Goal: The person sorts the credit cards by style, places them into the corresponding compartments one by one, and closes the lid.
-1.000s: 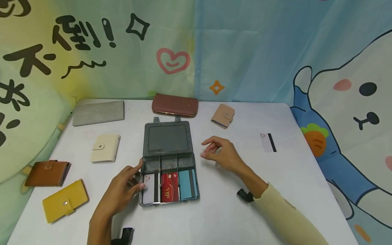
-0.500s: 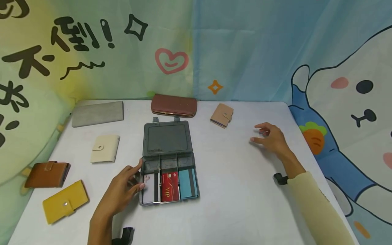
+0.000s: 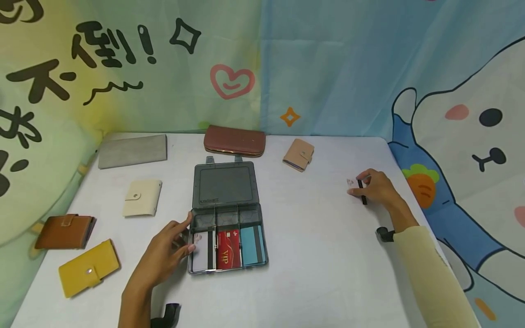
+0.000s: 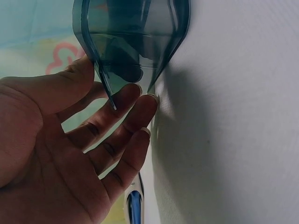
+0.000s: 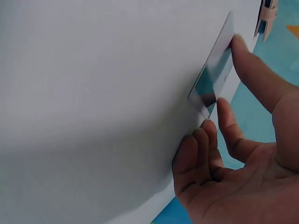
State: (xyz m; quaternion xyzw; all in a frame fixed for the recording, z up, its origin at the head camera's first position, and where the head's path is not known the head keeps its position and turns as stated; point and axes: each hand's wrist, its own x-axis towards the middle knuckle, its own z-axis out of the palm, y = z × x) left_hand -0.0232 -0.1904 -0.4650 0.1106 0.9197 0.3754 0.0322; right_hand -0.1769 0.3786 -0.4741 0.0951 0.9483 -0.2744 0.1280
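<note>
An open grey translucent compartment box (image 3: 226,184) stands mid-table, its lid folded back. Its front compartments hold a white card (image 3: 200,256) with a black stripe, a red VIP card (image 3: 228,255) and a blue card (image 3: 248,246). My left hand (image 3: 162,253) holds the box's left side; in the left wrist view, thumb and fingers are at the box's edge (image 4: 135,28). At the table's right, my right hand (image 3: 381,190) pinches a pale card (image 3: 352,183) with a black stripe. In the right wrist view that card (image 5: 219,56) lies between thumb and index finger, partly hidden.
Behind the box lie a brown zip wallet (image 3: 234,140) and a tan card holder (image 3: 298,155). To the left are a grey flat pouch (image 3: 132,151), a cream wallet (image 3: 141,198), a brown wallet (image 3: 64,231) and a yellow wallet (image 3: 88,269). A printed curtain (image 3: 328,68) hangs behind the table.
My right hand has moved right from beside the box to the pale card and now pinches it. The left hand has stayed at the box's left side.
</note>
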